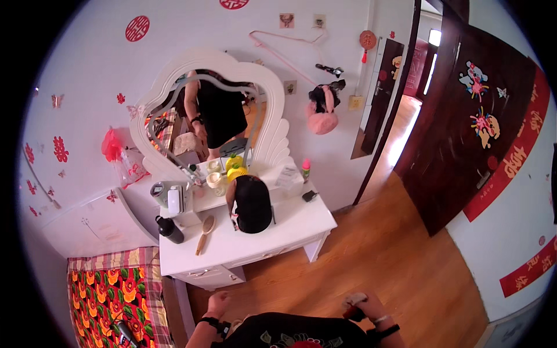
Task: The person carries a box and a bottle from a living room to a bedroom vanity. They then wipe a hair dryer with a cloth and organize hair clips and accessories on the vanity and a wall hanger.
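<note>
My left hand [219, 303] hangs low in front of my body with its fingers curled in, and nothing shows in it. On the other side, my right hand [368, 306] is closed on a small pale crumpled cloth [353, 299]. Both hands are over the wooden floor, apart from the white dressing table [290, 236] ahead. On its top lie a wooden hairbrush [205, 233] and a black bottle [169, 229]. A rounded, mostly black upright thing [253, 204], which looks like a small mirror, stands at the middle.
A large white-framed mirror [272, 98] rises behind the table. Jars, a yellow container [237, 172] and a pink-and-green bottle [306, 169] stand before it. The flowered bed [110, 296] is at left. At right, a dark door [464, 116] stands ajar.
</note>
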`<move>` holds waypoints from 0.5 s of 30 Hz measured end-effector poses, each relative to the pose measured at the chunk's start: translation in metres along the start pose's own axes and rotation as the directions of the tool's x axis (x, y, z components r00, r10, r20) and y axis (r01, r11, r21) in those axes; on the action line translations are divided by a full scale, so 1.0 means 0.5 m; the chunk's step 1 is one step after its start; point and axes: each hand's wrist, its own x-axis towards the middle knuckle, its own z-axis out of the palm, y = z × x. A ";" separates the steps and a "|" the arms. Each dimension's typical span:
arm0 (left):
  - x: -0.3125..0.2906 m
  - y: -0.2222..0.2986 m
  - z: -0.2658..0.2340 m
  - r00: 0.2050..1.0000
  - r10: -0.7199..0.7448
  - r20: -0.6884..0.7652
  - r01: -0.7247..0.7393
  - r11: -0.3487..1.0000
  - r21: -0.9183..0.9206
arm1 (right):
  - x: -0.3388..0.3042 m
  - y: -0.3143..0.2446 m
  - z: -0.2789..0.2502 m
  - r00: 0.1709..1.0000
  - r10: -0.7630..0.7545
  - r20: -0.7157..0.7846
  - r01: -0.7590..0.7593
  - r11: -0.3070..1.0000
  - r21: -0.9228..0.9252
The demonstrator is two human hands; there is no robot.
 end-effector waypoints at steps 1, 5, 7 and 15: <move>0.020 0.058 0.038 0.995 0.077 0.058 -0.079 0.996 0.034 | -0.014 -0.003 -0.037 0.998 0.059 -0.032 -0.055 0.992 0.117; 0.091 0.348 0.122 0.951 0.249 0.185 -0.231 0.966 -0.115 | -0.032 0.005 -0.162 0.946 0.061 -0.319 -0.049 0.998 0.045; 0.137 0.458 0.128 0.923 0.314 0.224 -0.263 0.937 -0.229 | -0.010 -0.004 -0.211 0.941 0.069 -0.330 -0.050 0.997 0.065; 0.318 0.896 0.037 0.759 0.639 0.123 -0.525 0.713 -0.464 | 0.162 0.032 -0.356 0.970 -0.231 -0.072 0.229 0.973 -0.035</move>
